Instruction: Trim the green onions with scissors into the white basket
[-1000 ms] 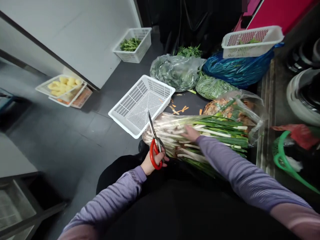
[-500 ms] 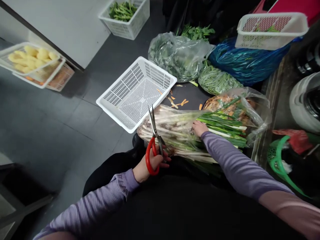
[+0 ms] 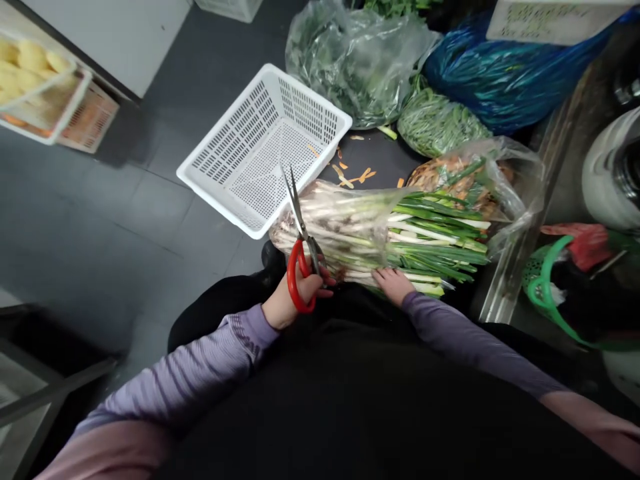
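Left hand (image 3: pixel 290 300) closed round red-handled scissors (image 3: pixel 301 247), blades nearly shut, tips up over the white basket (image 3: pixel 260 150); right hand (image 3: pixel 395 283) loosely open on the near edge of the bagged scallions (image 3: pixel 380 243) just beside: floppy, light, slippery plastic, so probably best gripped at the firmer white ends.

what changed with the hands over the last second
The right hand slid from the top of the green onion bundle to its near edge, fingers resting on the stalks there. The left hand kept hold of the red-handled scissors, blades closed. The white basket stayed beside the bundle.
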Action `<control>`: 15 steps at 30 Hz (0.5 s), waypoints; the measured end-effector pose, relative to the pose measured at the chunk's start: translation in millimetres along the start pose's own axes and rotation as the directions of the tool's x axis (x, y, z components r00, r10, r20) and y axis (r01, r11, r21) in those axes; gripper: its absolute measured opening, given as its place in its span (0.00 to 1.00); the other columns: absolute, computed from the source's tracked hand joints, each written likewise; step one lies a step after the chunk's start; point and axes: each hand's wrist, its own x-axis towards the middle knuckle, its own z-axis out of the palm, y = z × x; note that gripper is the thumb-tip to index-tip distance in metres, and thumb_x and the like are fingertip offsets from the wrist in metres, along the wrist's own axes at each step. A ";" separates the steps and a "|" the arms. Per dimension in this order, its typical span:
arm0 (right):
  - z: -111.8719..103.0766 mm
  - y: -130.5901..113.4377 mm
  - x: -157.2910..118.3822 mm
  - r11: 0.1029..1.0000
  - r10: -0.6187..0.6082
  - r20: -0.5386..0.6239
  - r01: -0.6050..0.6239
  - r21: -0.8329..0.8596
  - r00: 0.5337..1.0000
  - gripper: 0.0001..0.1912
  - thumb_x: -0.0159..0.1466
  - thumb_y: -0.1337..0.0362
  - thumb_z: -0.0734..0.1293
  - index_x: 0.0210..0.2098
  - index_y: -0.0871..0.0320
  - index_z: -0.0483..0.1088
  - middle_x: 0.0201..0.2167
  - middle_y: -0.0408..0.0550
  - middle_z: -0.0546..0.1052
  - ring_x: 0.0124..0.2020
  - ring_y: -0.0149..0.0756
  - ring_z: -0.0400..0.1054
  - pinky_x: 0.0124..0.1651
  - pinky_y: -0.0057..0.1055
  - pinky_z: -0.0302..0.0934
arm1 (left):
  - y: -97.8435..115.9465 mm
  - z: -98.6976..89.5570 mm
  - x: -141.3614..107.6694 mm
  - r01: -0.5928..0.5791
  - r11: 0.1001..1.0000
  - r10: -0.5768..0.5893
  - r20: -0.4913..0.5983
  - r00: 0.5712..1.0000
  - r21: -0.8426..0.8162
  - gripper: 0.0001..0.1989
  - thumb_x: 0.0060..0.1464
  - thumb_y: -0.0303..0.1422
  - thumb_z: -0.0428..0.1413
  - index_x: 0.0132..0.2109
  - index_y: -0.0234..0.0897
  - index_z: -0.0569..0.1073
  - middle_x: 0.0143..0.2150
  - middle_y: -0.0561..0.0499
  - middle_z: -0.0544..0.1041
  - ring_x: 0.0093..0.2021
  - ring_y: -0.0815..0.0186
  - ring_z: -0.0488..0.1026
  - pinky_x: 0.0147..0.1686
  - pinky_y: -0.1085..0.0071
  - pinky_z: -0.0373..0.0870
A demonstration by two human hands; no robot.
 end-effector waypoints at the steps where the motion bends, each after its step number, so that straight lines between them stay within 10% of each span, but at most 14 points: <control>1: 1.9 -9.0 0.2 0.998 0.054 0.037 -0.053 -0.029 0.998 0.24 0.68 0.71 0.51 0.60 0.62 0.62 0.55 0.61 0.68 0.52 0.46 0.60 0.51 0.40 0.53 | -1.6 0.9 -0.7 -0.012 1.000 0.012 -0.008 1.000 0.006 0.24 0.38 0.19 0.52 0.46 0.33 0.65 0.31 0.53 0.72 0.34 0.62 0.76 0.30 0.67 0.77; 15: -8.0 -11.7 4.9 0.945 0.325 0.218 -0.323 -0.047 0.920 0.23 0.66 0.72 0.51 0.58 0.61 0.63 0.53 0.64 0.68 0.55 0.50 0.61 0.51 0.45 0.55 | -20.4 -4.4 -2.5 -0.012 0.997 0.012 0.007 1.000 0.073 0.15 0.45 0.17 0.53 0.41 0.33 0.64 0.28 0.54 0.70 0.30 0.67 0.75 0.27 0.71 0.76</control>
